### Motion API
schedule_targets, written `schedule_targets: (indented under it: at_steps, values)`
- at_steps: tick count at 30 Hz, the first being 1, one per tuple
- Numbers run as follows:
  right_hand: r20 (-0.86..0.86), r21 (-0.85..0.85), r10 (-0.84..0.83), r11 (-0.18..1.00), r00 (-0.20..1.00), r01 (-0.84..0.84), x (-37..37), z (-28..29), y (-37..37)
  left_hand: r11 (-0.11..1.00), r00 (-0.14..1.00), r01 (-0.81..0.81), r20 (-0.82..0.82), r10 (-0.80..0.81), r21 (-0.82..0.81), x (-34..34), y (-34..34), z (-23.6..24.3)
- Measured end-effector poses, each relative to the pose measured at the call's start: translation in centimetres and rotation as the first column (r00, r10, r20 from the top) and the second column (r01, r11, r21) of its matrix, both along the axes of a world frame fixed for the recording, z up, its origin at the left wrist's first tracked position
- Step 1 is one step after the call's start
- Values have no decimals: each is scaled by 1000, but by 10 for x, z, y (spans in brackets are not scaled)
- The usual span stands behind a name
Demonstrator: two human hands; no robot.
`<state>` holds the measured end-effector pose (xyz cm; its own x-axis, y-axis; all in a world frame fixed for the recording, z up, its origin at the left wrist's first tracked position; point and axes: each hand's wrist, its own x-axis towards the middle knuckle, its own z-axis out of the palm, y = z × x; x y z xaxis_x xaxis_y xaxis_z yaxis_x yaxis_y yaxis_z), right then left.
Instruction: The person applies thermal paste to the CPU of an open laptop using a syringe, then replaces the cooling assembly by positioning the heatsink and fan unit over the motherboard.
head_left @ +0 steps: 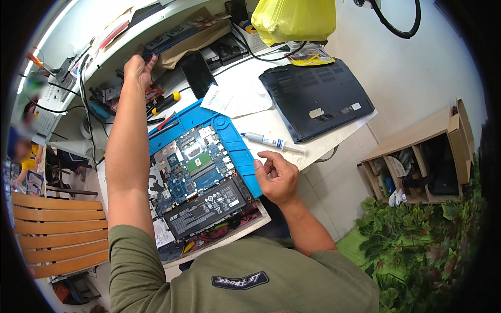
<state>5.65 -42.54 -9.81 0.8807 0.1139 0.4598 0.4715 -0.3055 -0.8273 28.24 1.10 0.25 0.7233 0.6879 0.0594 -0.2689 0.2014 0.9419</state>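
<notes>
My left arm stretches far forward across the bench. My left hand [139,72] is at the shelf, its fingers closing around the edge of a small dark blue thing I cannot make out, beside a brown paper wrapping [194,44]. Loosely curled and holding nothing visible, my right hand [278,180] hovers by the right edge of the blue work mat [241,156], thumb and forefinger apart. On the mat lies an opened laptop base [201,169] with its circuit board and black battery [203,211] exposed. A grey syringe [274,142] rests just beyond my right hand.
A black laptop cover [318,99] lies at the right of the bench. Behind the mat are a white paper [237,98], a dark phone [197,74] and yellow-black pliers [166,103]. A yellow bag [294,21] hangs above. A wooden chair [60,235] stands left.
</notes>
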Motion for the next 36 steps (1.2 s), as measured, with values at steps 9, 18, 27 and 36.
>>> schedule_targets:
  at_steps: [9, 18, 27, 36]
  values:
    - [74, -33, -26, 999, 997, 29, 3, -4, 2, 998, 993, -10, -114, 3, -61, 2, -4, -6]
    - [-20, -17, -39, 999, 999, 38, 0, -8, 3, 990, 993, 103, -48, -108, -94, -33, -18, 6]
    - [-112, 93, 21, 996, 993, -10, 4, -25, -1, 842, 930, 335, -290, -224, 424, -188, -32, 55]
    - [-321, 100, 284, 959, 903, -266, 8, 4, -11, 850, 851, 378, -500, -163, 367, -489, -49, 53]
